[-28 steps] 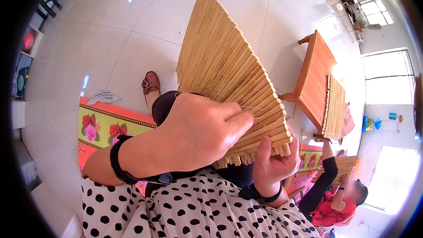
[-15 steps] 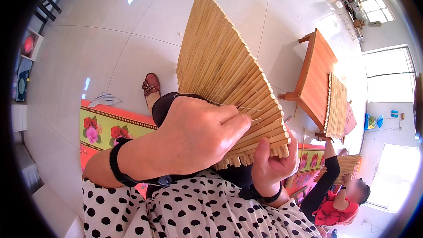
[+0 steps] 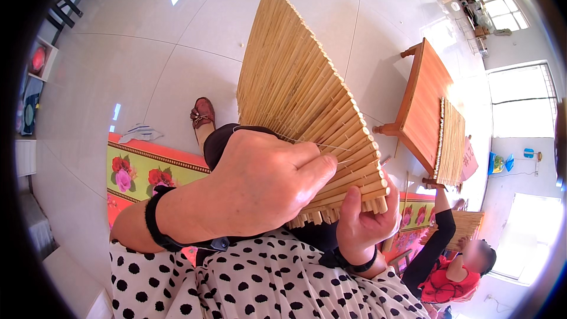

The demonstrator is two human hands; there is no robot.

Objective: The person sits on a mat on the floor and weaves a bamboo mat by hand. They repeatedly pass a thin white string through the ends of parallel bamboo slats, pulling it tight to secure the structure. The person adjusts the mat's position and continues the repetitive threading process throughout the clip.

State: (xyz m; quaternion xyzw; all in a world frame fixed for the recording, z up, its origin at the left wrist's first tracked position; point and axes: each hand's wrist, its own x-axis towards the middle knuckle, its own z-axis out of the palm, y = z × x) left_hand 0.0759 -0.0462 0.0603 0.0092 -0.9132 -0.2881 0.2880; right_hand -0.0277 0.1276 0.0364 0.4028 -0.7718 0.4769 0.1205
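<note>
A mat of pale yellow reed stalks [image 3: 295, 77] stands on a slant before me, its rows of stalk ends running down to the right. My left hand [image 3: 260, 171] lies over its near face, thumb and forefinger pinched together on a thin, needle-like strand [image 3: 344, 161]. Just above those fingertips a fine pale thread [image 3: 322, 143] stretches across the stalks. With thumb in front, my right hand [image 3: 367, 224] grips the mat's lower right corner; its other fingers are mostly hidden behind the stalks.
Right of the mat stands a wooden table [image 3: 420, 100], another reed mat [image 3: 452, 142] against its near side. A person in red [image 3: 452, 280] sits at the lower right beside more reed matting. Flowered cloth [image 3: 153, 174] spreads under me; a striped cloth [image 3: 140, 133] lies at its edge.
My hands hold almost the same pose, and the mat has barely shifted. At the lower right, the other person's head has moved slightly.
</note>
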